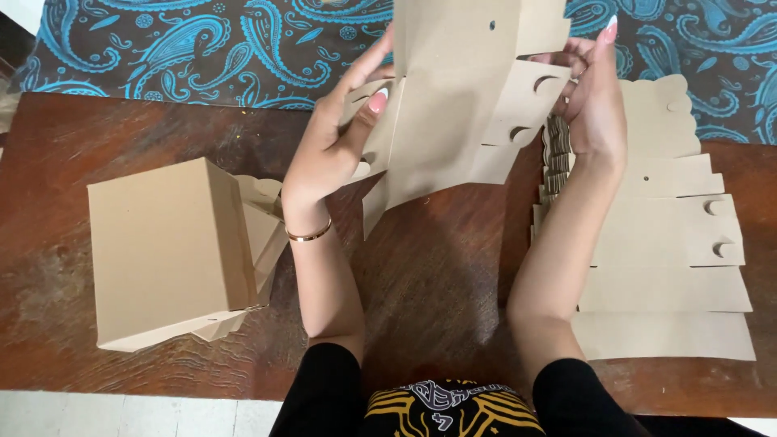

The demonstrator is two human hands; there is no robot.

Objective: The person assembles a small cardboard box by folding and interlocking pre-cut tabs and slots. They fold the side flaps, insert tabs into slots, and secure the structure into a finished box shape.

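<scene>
Holding a flat cardboard box blank (453, 97) above the table (429, 275), long axis running away from the person; left hand (336, 142) and right hand (595, 97) pinch its side flaps.

On your left a folded brown cardboard box (166, 251) sits on the dark wooden surface (429, 275), and on your right you have a stack of flat brown cardboard blanks (664, 267). At the far edge lies a cloth with a blue paisley pattern (210, 48).
</scene>
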